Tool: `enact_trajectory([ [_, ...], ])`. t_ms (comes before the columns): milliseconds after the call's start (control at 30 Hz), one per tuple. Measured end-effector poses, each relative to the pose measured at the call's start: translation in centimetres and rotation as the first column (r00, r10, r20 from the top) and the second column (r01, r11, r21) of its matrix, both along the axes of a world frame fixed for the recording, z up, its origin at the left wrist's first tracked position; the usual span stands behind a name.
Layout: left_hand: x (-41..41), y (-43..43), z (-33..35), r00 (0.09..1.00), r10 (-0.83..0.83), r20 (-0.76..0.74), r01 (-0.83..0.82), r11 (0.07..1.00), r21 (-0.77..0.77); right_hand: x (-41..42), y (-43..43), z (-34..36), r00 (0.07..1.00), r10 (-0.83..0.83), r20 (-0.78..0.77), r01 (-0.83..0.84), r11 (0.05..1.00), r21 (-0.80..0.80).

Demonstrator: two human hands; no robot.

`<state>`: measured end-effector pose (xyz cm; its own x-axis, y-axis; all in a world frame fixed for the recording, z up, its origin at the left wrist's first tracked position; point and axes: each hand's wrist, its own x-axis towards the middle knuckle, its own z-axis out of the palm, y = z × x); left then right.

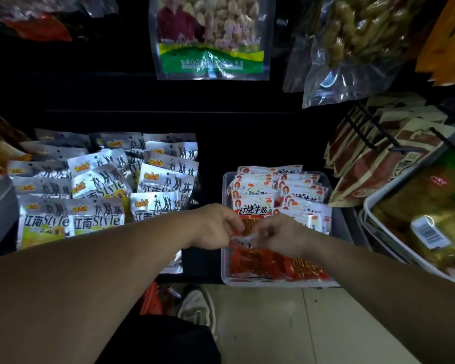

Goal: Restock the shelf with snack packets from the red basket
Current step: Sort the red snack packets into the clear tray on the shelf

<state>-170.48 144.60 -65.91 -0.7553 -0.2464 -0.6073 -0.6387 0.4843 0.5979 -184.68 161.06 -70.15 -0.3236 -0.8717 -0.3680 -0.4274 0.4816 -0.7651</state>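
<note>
Hovering over the clear tray (pixel 273 283), a red-and-white snack packet (pixel 250 224) is pinched by left hand (pixel 213 227) and right hand (pixel 281 237), seemingly to be aligned with matching packets (pixel 255 206) beyond the grip; the red basket (pixel 151 298) lies below-left.

Open dark shelf strip (pixel 210 153) runs between the silver foil packets (pixel 100 185) and the clear plastic tray (pixel 225 185); clear hanging bags (pixel 210 38) crowd above, black wire hooks (pixel 373 127) jut at right.
</note>
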Motion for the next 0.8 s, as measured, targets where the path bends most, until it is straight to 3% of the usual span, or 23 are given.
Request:
enact_trajectory([
  [133,0.7,0.3,-0.4,0.998,-0.068,0.007,0.069,0.998,-0.015,-0.3,1.0,0.3,0.998,0.023,0.058,-0.033,0.984,0.177],
  [233,0.6,1.0,-0.5,0.991,-0.130,0.030,0.131,0.991,-0.024,-0.7,1.8,0.4,0.996,0.087,-0.029,-0.073,0.946,0.317],
  [400,0.3,1.1,0.2,0.994,-0.100,0.044,0.100,0.995,0.008,0.0,2.3,-0.2,0.999,-0.013,-0.031,0.017,0.991,0.136],
  [533,0.4,1.3,0.2,0.983,-0.144,0.117,0.144,0.990,0.014,0.6,2.5,-0.4,0.973,0.114,0.201,-0.182,0.914,0.362],
  [633,0.1,1.4,-0.1,0.980,-0.156,0.120,0.161,0.986,-0.032,0.6,1.5,-0.6,0.943,-0.050,0.330,-0.108,0.889,0.444],
  [700,-0.2,1.3,-0.4,0.987,-0.136,0.082,0.140,0.989,-0.053,0.2,0.6,-0.5,0.960,-0.034,0.277,-0.101,0.883,0.459],
  [800,-0.7,0.9,-1.1,0.998,-0.054,-0.022,0.052,0.997,-0.064,-1.0,-0.7,-0.9,1.000,0.024,-0.003,-0.022,0.958,0.286],
])
